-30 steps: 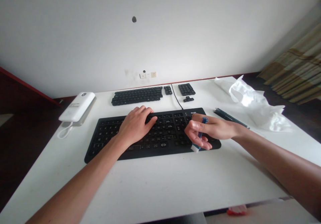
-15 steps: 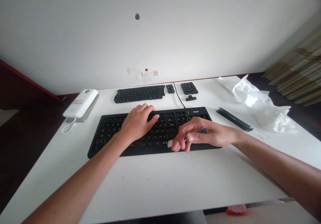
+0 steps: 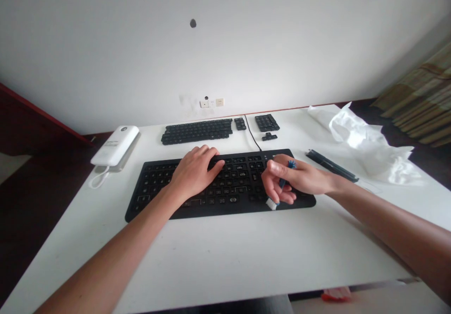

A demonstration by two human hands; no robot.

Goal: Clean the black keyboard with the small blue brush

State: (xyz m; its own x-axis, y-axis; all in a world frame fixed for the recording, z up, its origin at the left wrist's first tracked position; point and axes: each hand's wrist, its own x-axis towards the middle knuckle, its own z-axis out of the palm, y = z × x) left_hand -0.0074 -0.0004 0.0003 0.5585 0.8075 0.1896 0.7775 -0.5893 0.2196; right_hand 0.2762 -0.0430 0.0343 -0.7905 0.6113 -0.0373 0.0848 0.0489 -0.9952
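Observation:
A black keyboard base (image 3: 229, 186) lies across the middle of the white table, its key positions bare of keycaps. My left hand (image 3: 196, 174) rests palm down over its middle, fingers spread onto the upper edge and thumb apart. Above the number pad side, my right hand (image 3: 294, 175) is closed around a small brush (image 3: 271, 204). Its white bristles point down near the front edge of the base, and a blue tufted end sticks up behind the thumb. Whether the bristles touch the base I cannot tell.
Behind the base lie removed keycaps: a large block (image 3: 197, 132), a small group (image 3: 240, 124), a number pad block (image 3: 267, 122) and arrow keys (image 3: 269, 136). A cable (image 3: 252, 135) runs back. A white power bank (image 3: 115, 146), black strips (image 3: 331, 165) and crumpled white wrapping (image 3: 366, 147) lie around.
My right hand has moved right along the base with the brush and turned, so the brush's blue end shows more. My left hand stays in place.

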